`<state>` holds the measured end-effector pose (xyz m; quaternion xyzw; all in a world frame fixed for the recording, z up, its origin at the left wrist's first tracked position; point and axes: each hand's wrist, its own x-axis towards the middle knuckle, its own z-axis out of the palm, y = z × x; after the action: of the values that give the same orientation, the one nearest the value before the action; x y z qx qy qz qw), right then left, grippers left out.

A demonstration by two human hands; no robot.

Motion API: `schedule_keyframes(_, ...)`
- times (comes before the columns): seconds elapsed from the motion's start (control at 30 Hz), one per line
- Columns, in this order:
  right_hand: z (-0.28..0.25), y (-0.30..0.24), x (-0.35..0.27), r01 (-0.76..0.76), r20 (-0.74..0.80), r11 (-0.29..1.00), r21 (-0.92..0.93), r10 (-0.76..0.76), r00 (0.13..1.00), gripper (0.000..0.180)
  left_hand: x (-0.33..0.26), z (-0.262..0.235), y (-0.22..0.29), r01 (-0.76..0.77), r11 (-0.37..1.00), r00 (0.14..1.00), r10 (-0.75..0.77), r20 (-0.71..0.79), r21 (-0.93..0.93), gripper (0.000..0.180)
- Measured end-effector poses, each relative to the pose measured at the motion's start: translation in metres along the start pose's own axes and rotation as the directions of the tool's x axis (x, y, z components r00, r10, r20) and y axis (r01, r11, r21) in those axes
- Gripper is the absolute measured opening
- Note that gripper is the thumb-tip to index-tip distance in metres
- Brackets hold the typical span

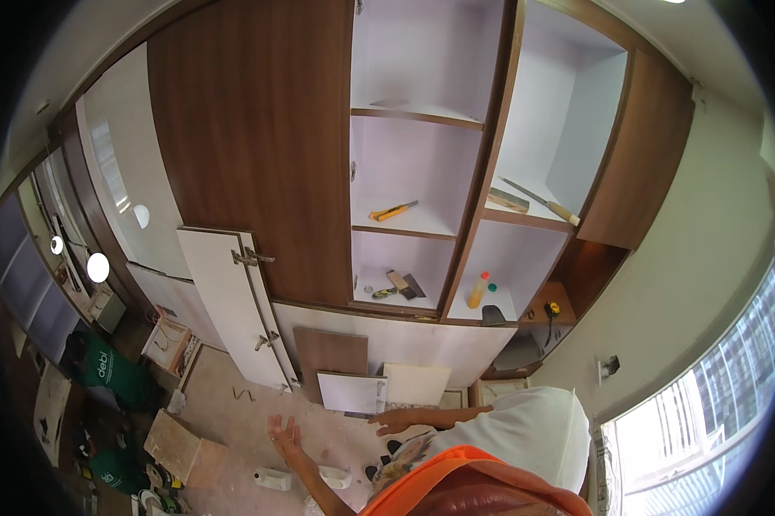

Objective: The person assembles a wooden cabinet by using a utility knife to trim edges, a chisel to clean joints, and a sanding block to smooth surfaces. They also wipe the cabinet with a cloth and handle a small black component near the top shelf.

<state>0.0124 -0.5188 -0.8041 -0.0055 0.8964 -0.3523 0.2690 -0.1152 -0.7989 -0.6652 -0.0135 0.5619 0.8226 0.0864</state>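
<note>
Dark matt wood-grain wardrobe (250, 146), smooth white laminate door panel (228, 301) with metal hinges (250, 256), rough dusty floor (233, 421)

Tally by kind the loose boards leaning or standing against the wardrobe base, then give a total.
White door panels with hinges: 2
Dark brown boards: 1
Small white panels: 1
Cream boards: 1
Total: 5

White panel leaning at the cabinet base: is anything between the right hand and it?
Nothing visible. The right hand is open just below the white panel, with only bare floor between. A cream panel leans beside it; the left hand is off to the side.
</note>
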Motion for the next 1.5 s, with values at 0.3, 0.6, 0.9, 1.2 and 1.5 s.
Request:
schedule_keyframes(0.3, -0.015, 0.059, 0.022, 0.198, -0.092, 0.977, -0.084, -0.206, 0.974, 0.070, 0.024, 0.063, -0.020, -0.109, 0.993, 0.973, 0.097, 0.210, 0.044, 0.059)
schedule_keyframes(0.6, -0.061, 0.069, 0.016, 0.110, -0.021, 0.992, -0.068, -0.111, 0.994, 0.070, 0.008, 0.139, -0.038, -0.047, 0.998, 0.928, 0.024, 0.372, 0.051, 0.060)
schedule_keyframes(0.9, -0.014, 0.164, 0.046, 0.092, 0.076, 0.993, -0.078, -0.086, 0.993, 0.061, -0.030, 0.163, -0.072, -0.078, 0.934, 0.852, -0.119, 0.509, 0.349, 0.055)
schedule_keyframes(1.2, 0.034, 0.130, 0.064, 0.085, 0.289, 0.982, 0.168, -0.132, 0.948, 0.062, -0.100, 0.088, -0.093, 0.036, 0.790, 0.975, -0.161, 0.150, 0.612, 0.057)
schedule_keyframes(1.5, 0.077, 0.155, 0.104, -0.320, 0.466, 0.934, 0.158, 0.215, 0.858, 0.059, -0.153, -0.051, -0.165, 0.468, 0.498, 0.881, -0.320, -0.348, 0.730, 0.055)
